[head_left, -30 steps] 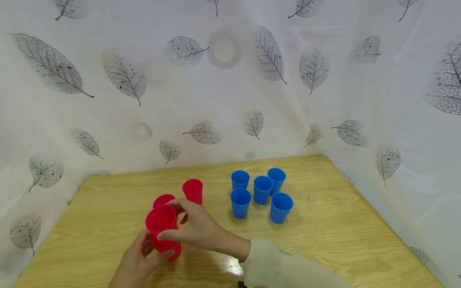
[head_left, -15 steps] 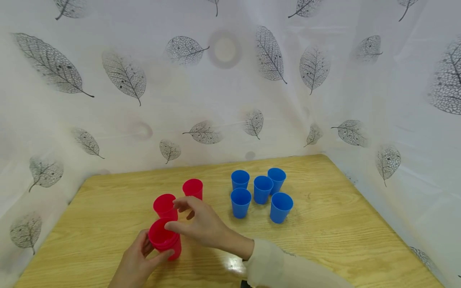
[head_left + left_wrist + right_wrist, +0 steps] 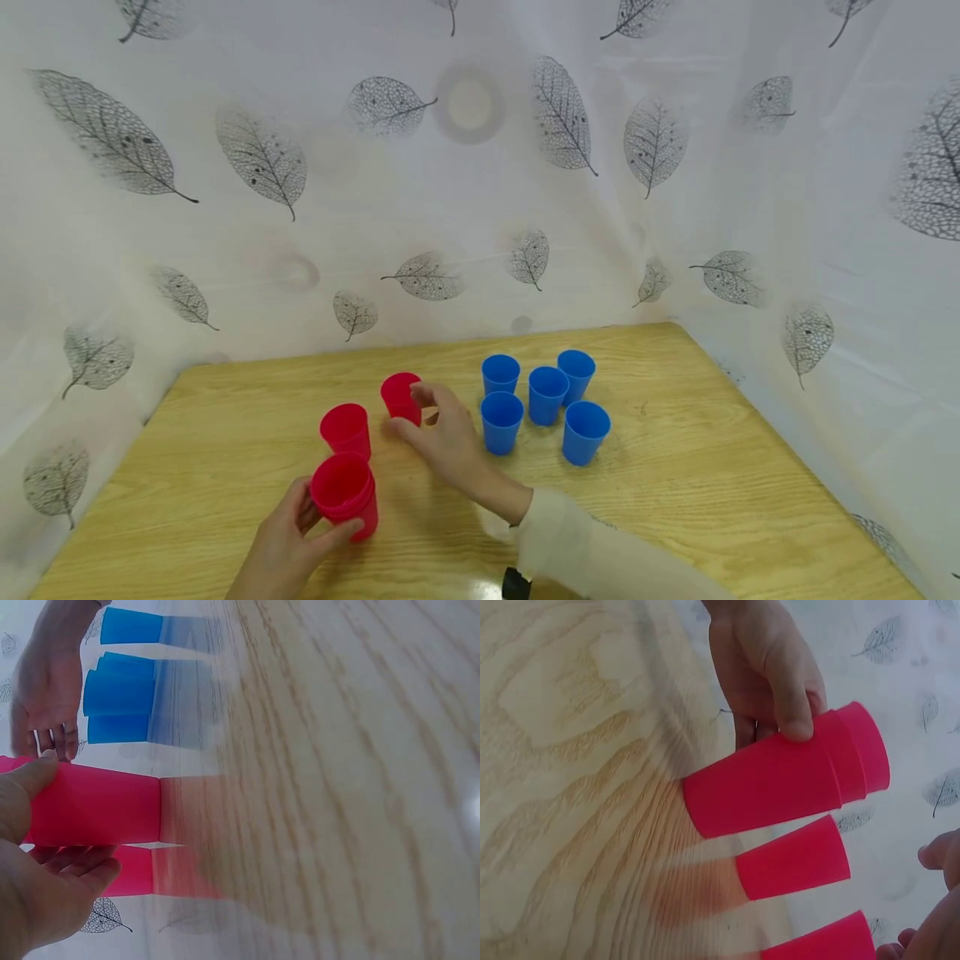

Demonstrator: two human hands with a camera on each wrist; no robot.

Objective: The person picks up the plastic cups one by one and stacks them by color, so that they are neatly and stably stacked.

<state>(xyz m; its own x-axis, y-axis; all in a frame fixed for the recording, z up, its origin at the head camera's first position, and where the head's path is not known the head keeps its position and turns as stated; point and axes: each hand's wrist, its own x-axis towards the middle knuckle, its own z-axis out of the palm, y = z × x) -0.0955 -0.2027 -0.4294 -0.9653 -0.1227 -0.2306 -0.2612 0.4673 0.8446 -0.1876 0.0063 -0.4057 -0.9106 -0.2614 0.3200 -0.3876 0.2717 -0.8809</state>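
Note:
My left hand (image 3: 279,540) grips a stack of nested red cups (image 3: 358,507) near the table's front left. In the right wrist view the stack (image 3: 769,784) stands with its base at the tabletop, one rim showing just past another. Right behind it is a single red cup (image 3: 348,435), upright. Farther back and to the right stands another red cup (image 3: 399,402). My right hand (image 3: 452,440) is beside this far cup, thumb and fingers spread apart, fingertips right at its rim.
Several upright blue cups (image 3: 501,427) stand in a cluster just right of my right hand. A light wooden table (image 3: 697,467) lies under everything. Behind it hangs a white leaf-patterned sheet (image 3: 465,200).
A red cup in my right hand went down into the stack held by my left hand and was let go. My right hand then moved back and right to the far red cup.

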